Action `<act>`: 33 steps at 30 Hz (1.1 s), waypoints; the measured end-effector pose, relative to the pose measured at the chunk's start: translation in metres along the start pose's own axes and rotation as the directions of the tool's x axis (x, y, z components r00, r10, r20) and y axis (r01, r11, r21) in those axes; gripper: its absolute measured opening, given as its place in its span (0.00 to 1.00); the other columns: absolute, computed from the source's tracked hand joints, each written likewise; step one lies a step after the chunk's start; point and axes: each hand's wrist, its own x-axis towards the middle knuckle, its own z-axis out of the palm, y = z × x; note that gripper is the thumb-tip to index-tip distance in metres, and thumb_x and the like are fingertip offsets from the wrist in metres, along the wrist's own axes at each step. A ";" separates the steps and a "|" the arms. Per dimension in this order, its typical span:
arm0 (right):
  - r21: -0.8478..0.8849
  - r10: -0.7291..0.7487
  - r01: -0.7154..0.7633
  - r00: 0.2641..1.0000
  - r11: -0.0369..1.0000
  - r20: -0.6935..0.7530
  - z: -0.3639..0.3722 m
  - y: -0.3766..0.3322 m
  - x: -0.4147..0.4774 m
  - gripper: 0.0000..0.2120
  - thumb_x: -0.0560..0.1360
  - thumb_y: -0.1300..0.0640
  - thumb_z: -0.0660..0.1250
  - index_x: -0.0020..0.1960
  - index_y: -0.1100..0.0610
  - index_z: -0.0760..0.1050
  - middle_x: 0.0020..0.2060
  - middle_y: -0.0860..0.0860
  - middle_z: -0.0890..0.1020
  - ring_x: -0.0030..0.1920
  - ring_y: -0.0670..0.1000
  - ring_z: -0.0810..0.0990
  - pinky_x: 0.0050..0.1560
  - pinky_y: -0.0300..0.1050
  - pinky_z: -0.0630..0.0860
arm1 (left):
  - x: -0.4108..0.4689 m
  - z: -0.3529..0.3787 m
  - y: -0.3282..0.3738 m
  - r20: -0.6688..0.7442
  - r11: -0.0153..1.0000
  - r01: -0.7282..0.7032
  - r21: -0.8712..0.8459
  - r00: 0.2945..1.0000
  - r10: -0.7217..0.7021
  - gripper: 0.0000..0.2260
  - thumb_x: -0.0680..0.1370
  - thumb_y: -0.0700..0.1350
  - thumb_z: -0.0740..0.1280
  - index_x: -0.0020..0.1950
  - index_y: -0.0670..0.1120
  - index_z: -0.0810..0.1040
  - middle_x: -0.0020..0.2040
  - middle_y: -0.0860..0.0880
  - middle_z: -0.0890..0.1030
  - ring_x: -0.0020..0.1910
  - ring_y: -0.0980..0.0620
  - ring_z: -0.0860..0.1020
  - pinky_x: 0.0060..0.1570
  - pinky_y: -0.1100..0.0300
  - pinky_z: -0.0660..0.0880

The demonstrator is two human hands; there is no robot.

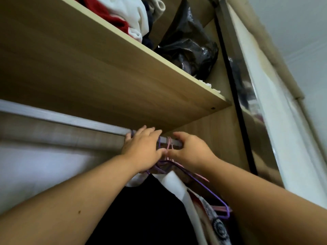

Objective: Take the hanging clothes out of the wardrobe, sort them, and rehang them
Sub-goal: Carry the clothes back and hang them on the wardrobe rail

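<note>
As hands (141, 149) reach rail (70, 119), purple hanger (203, 184) slopes down-right

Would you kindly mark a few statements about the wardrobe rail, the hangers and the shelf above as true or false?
1. Both the left hand and the right hand are up at the rail. True.
2. The hangers are green. False: they are purple and pink.
3. A black bag lies on the shelf. True.
4. No clothes hang below the rail. False: a black garment and a white garment hang beneath the hands.
</note>
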 end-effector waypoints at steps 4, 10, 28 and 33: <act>-0.303 -0.091 0.081 0.996 0.950 -0.016 -0.056 0.024 -0.066 0.33 0.69 0.42 0.70 0.70 0.44 0.64 0.57 0.52 0.74 0.56 0.55 0.76 0.57 0.46 0.74 | -0.038 0.006 0.077 -0.045 0.977 -0.158 -0.144 0.987 0.153 0.30 0.73 0.59 0.63 0.74 0.58 0.58 0.75 0.55 0.62 0.75 0.52 0.55 0.71 0.42 0.55; -0.582 0.128 -0.096 0.992 0.808 0.014 -0.147 0.062 -0.237 0.34 0.70 0.46 0.68 0.72 0.41 0.57 0.64 0.49 0.71 0.63 0.54 0.71 0.58 0.47 0.72 | -0.129 0.005 0.230 0.025 0.858 -0.335 -0.390 0.927 0.373 0.30 0.72 0.61 0.64 0.72 0.57 0.59 0.72 0.55 0.65 0.72 0.51 0.61 0.69 0.44 0.60; -0.625 0.916 -0.774 0.175 -0.098 -0.360 -0.425 -0.074 -0.872 0.35 0.69 0.46 0.69 0.72 0.43 0.60 0.68 0.49 0.67 0.67 0.53 0.69 0.65 0.50 0.69 | -0.610 -0.138 0.682 0.091 0.150 -0.284 -0.947 0.209 0.974 0.32 0.72 0.62 0.64 0.74 0.56 0.59 0.75 0.52 0.61 0.73 0.51 0.60 0.70 0.47 0.59; -0.445 0.864 -0.803 -0.164 -0.398 -0.477 -0.444 -0.133 -0.977 0.32 0.70 0.46 0.67 0.71 0.42 0.62 0.68 0.48 0.65 0.67 0.51 0.68 0.64 0.50 0.69 | -0.696 -0.165 0.728 0.038 0.035 -0.249 -0.968 -0.005 0.999 0.29 0.74 0.59 0.63 0.74 0.57 0.59 0.75 0.52 0.60 0.73 0.51 0.59 0.71 0.48 0.57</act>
